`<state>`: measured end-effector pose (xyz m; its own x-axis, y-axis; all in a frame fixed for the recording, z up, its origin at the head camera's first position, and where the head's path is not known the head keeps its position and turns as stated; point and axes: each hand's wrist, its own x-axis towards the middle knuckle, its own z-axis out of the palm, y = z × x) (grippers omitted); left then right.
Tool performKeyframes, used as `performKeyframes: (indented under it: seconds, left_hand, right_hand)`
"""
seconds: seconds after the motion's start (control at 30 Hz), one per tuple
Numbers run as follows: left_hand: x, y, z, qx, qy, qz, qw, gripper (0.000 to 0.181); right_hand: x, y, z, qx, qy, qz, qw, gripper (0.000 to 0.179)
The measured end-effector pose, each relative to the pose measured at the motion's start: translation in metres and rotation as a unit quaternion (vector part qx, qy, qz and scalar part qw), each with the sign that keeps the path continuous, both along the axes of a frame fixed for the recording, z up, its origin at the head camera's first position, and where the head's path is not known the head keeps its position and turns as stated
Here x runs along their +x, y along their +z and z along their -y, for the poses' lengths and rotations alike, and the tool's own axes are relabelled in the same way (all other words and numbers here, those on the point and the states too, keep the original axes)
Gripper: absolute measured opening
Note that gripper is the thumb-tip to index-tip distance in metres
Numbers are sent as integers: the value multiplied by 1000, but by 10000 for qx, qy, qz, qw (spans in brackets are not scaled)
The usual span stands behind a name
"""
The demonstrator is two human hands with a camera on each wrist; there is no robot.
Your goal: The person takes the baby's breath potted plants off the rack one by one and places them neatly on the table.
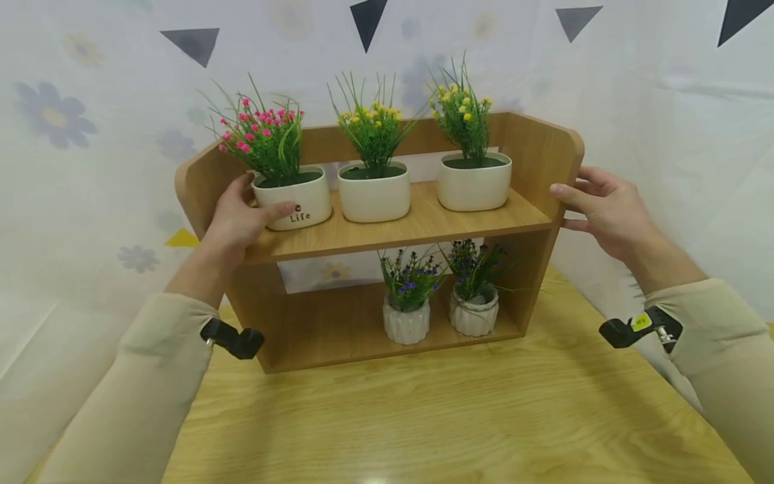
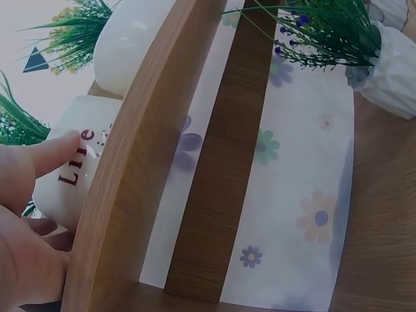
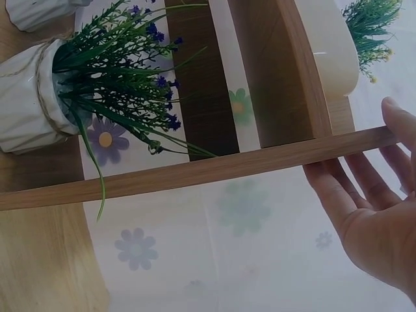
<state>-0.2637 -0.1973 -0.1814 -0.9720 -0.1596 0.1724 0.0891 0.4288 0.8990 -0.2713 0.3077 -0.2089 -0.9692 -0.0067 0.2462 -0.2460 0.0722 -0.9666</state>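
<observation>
A two-tier wooden shelf stands on the table. My left hand grips the oval white flowerpot with pink flowers at the left end of the upper tier. Its thumb lies across the printed front, and the other fingers reach round the pot's left side, partly hidden. At the other end, my right hand holds the shelf's right side panel, thumb at the front edge and fingers against the outer face. Two more white pots, a middle one and a right one, both with yellow flowers, share the upper tier.
On the lower tier, two ribbed white pots, a left one and a right one, hold purple flowers toward the right. Wood-grain table extends in front of the shelf. Behind hangs a white curtain with printed flowers and dark pennants.
</observation>
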Motion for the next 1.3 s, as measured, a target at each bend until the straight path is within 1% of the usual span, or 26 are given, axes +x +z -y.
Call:
performKeyframes:
  seconds: [0.17, 0.37, 0.57, 0.77, 1.1, 1.17, 1.3]
  left_hand:
    - [1, 0, 2, -87, 77, -44, 9999, 101]
    - [3, 0, 1, -111, 180, -121, 9997, 98]
    - [5, -2, 1, -182, 330, -183, 9991, 97]
    - [8, -3, -1, -197, 415, -271, 9986, 98]
    - [14, -2, -3, -286, 505, -430, 9974, 95]
    - [16, -1, -3, -270, 516, -471, 9972, 95]
    - [22, -1, -5, -149, 469, -522, 9974, 93]
  right_hand:
    - [0, 0, 1, -139, 30, -68, 9999, 63]
    - [0, -2, 1, -177, 53, -67, 9998, 63]
    - [0, -3, 2, -98, 59, -37, 9999, 66]
    - [0, -4, 4, -71, 42, -4, 10000, 68]
    - [1, -2, 4, -48, -13, -25, 10000, 68]
    - [1, -1, 3, -26, -23, -22, 10000, 69]
    - [1, -2, 2, -169, 10, -54, 9998, 68]
